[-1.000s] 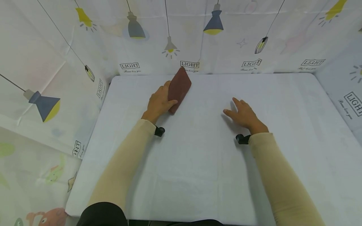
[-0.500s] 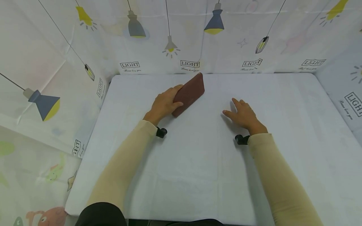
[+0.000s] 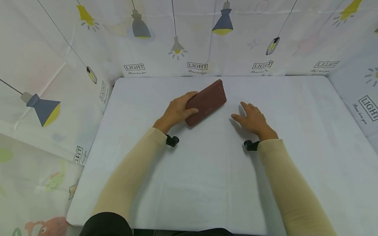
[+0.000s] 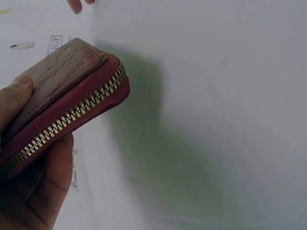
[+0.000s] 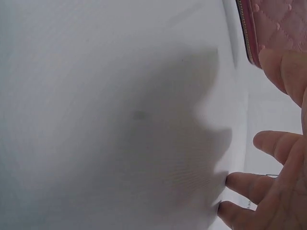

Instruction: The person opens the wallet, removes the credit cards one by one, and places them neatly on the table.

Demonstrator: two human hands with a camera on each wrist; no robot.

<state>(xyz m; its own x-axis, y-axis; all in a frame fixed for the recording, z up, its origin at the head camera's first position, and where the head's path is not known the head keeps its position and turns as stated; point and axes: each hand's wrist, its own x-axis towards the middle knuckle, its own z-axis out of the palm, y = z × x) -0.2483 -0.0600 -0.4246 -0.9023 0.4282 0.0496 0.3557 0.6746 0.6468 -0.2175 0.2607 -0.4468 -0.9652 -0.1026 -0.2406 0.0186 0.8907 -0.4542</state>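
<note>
A reddish-brown zip wallet [image 3: 207, 102] is held up over the table by my left hand [image 3: 178, 109], thumb on its near face and fingers behind. In the left wrist view the wallet [image 4: 67, 91] shows a gold zipper along its edge and stitched lines on top, with the thumb [image 4: 18, 98] pressed there. My right hand [image 3: 251, 118] is low over the table to the right of the wallet, fingers spread and holding nothing. The right wrist view catches a quilted corner of the wallet [image 5: 278, 28] beyond the right hand [image 5: 273, 191].
A white-covered table [image 3: 200, 183] lies under both hands. Behind it hangs a cloth backdrop [image 3: 236, 49] printed with lamps, which also covers the left and right sides. Each wrist carries a small black camera, such as the left one [image 3: 172, 141].
My left hand has carried the wallet rightward and slightly nearer to me, tilting it from steep to more level with its broad face showing. The right hand has barely moved.
</note>
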